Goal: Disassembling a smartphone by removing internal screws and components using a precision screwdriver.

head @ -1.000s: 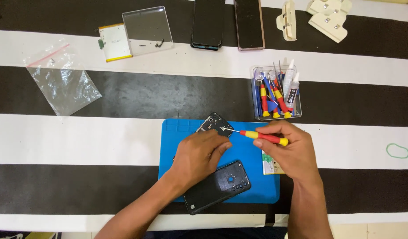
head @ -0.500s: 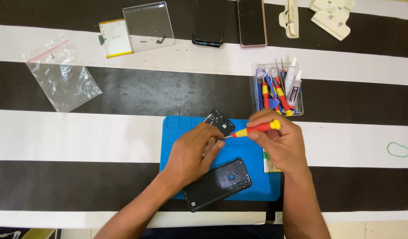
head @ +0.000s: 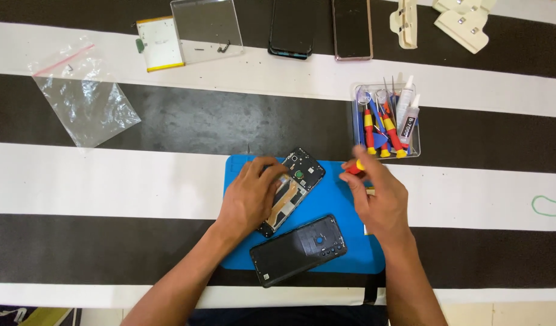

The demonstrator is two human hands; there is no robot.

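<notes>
Blue silicone work mat (head: 350, 247) lies on a black-and-white striped tabletop (head: 109, 181), and both hands work over it. Left hand (head: 249, 196) rests palm-down on an opened phone (head: 297, 181), its fingers (head: 272, 171) spread flat over the lower and middle part of the exposed body, pressing rather than gripping; the phone's upper end, with a small green-ringed part, shows just beyond the fingertips. Right hand (head: 379, 199) is raised just to the right of the phone, not touching it. Its fingers are curled around a red-and-yellow screwdriver (head: 354, 167), of which only the handle end shows above the fingertips (the tip is hidden, and the picture is blurred here).

Below both wrists, nearer the person, a detached black back cover (head: 299, 250) lies on the mat, inner side up, close beside the opened phone; contact cannot be judged.

Beyond the right fingertips stands a clear plastic tray (head: 356, 121) holding more red-and-yellow screwdrivers, blue picks and two small glue tubes. Well beyond the left fingertips lie a clear plastic bag (head: 85, 102), a flat battery (head: 160, 42), a clear glass panel (head: 205, 27) and two dark phones (head: 293, 27) side by side. A green rubber band (head: 546, 206) lies far to the right.
</notes>
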